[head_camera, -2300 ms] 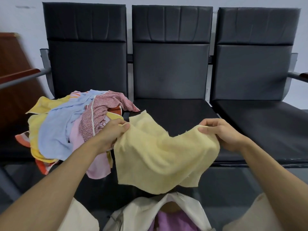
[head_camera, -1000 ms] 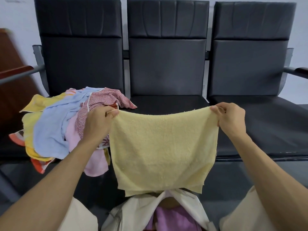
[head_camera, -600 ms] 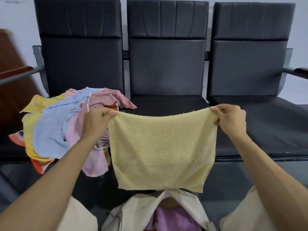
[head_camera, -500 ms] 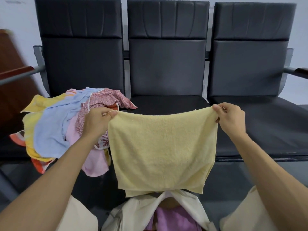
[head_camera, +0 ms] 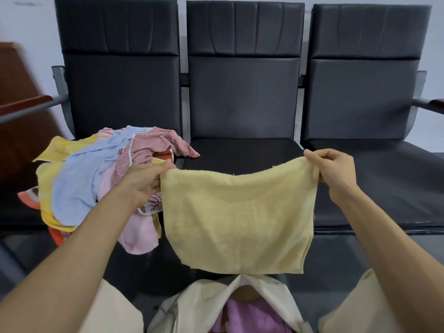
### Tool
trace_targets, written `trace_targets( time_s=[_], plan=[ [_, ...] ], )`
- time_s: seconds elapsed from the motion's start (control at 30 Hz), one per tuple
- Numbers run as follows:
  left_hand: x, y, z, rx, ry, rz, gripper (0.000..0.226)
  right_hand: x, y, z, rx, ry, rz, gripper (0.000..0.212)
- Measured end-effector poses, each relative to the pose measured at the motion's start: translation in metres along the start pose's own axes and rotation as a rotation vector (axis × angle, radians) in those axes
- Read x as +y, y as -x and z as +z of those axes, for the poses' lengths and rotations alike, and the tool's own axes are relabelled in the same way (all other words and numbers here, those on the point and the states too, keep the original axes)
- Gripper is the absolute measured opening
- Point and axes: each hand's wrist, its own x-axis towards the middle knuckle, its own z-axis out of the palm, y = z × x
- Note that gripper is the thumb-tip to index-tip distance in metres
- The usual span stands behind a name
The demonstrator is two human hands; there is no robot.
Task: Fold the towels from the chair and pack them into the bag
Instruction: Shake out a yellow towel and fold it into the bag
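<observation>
A pale yellow towel (head_camera: 236, 219) hangs in the air in front of the middle chair, doubled over, its top edge sagging a little. My left hand (head_camera: 144, 180) pinches its top left corner and my right hand (head_camera: 335, 171) pinches its top right corner. A heap of towels (head_camera: 96, 174) in yellow, light blue, pink and red patterns lies on the left chair's seat, just behind my left hand. Below the hanging towel stands an open cream bag (head_camera: 189, 306) with a purple towel (head_camera: 249, 316) inside.
Three joined black padded chairs stand against the wall; the middle seat (head_camera: 242, 152) and right seat (head_camera: 389, 179) are bare. A wooden armrest (head_camera: 26, 104) and brown panel are at the far left. My cream-clad knees flank the bag.
Over the frames I spread the crumpled yellow towel out flat between both hands and held it up. Since half a second ago its top edge has sagged slightly; its hem has lifted a little.
</observation>
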Motion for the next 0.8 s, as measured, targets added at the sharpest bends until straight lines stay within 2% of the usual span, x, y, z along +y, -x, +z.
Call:
trace_targets(
  time_s=[0.07,0.13,0.27,0.37,0.53,0.7,0.8],
  plan=[
    [0.0,0.0,0.0,0.027,-0.031,0.056,0.021,0.0,0.0,-0.001,-0.009,0.016,-0.004,0.013],
    [-0.001,0.003,0.002,0.066,-0.128,0.127,0.029,0.0,0.002,-0.002,-0.025,0.02,-0.002,0.016],
    [-0.004,0.005,-0.001,0.243,-0.555,0.287,0.036,0.001,0.003,-0.006,-0.04,0.111,-0.053,0.027],
    [-0.006,0.002,-0.003,0.266,-0.711,0.351,0.03,0.002,0.004,-0.006,-0.044,0.271,-0.12,0.026],
    [-0.003,0.01,0.003,0.358,-0.745,0.492,0.017,0.0,0.006,-0.005,-0.015,0.427,-0.162,0.022],
    [0.006,0.016,0.008,0.547,-0.575,0.725,0.011,-0.015,0.011,-0.002,0.207,0.272,-0.34,0.014],
    [0.005,0.012,0.006,0.575,-0.524,0.706,0.003,-0.014,0.009,0.001,0.222,0.304,-0.349,0.013]
  ],
)
